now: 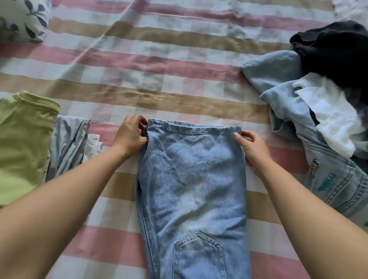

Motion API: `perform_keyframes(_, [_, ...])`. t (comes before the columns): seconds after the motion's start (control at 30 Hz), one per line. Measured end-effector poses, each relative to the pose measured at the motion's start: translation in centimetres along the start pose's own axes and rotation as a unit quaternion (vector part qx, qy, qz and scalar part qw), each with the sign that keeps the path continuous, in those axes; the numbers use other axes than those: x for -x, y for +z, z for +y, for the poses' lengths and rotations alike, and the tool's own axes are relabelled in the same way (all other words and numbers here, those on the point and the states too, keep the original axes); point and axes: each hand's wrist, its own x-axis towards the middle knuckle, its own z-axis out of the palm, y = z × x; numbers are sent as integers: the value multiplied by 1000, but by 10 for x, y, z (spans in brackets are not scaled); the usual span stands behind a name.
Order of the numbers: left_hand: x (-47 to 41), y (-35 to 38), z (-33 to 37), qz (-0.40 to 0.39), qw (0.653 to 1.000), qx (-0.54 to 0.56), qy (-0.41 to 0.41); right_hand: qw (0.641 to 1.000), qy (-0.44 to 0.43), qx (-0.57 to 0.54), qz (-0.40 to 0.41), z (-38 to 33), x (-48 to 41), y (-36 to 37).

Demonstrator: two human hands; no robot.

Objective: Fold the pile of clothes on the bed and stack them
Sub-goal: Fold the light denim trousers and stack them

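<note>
**Jeans laid out mid-bed, both hands at the far hem**

The pink, tan and white checked bedsheet (161, 72) covers everything in sight. In the middle lie the light-blue jeans (193, 183), folded lengthwise into one long strip, back pocket up at the near end. To the right of the jeans sits the unfolded pile (324, 118): denim pieces, a white garment (330, 119) and a black one (341, 54) on top. To the left of the jeans is a folded green top (12, 144), with a pale blue piece (69, 144) just beside it. Far beyond the jeans to the left is a leaf-print pillow (18, 5). The left hand (130, 135) pinches the jeans' far left corner with curled fingers; the right hand (254, 146) grips the far right corner.
</note>
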Motion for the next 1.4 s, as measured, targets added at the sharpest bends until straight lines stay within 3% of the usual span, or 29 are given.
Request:
perform_keyframes(0.1, [12,12,3,49,998,-15,-43,999,-11,31,1,5,-1,0])
perform_keyframes(0.27, [10,12,2,19,994,75,-82,998,0,59,9,8,-4,-1])
perform_keyframes(0.37, [18,5,-9,15,962,241,-129,1000,1,21,13,9,-4,-1])
perform_keyframes(0.47, [22,11,-7,53,949,251,-186,999,-2,47,25,10,-4,3])
perform_keyframes(0.57, [16,8,9,108,914,321,-224,998,0,60,37,9,-3,4])
perform_keyframes(0.63, [20,7,13,94,927,316,-181,996,-11,74,39,9,0,3])
perform_keyframes(0.73, [27,14,2,78,969,174,-159,989,-41,132,51,14,2,3])
perform_keyframes(0.83, [19,15,-6,103,959,161,-211,978,-59,189,58,14,2,4])
perform_keyframes(0.93, [28,9,1,128,962,143,-196,980,-59,179,67,11,15,4])
perform_keyframes(0.97, [39,5,6,160,966,135,-153,978,-84,175,80,11,25,1])
perform_keyframes(1.03, [76,4,24,197,974,113,17,951,-196,219,98,18,59,-3])
perform_keyframes(1.1, [118,17,47,112,967,136,186,902,-326,280,40,32,100,1])
perform_keyframes(1.17, [151,43,61,-48,955,92,279,844,-385,367,-61,52,129,9])
perform_keyframes(1.23, [168,62,56,-158,956,-61,241,807,-312,482,-139,70,140,10])
perform_keyframes(1.3, [169,69,36,-166,947,-191,197,779,-235,563,-145,83,132,0])
perform_keyframes(1.4, [170,66,21,-161,948,-219,168,760,-217,598,-137,87,123,-12])
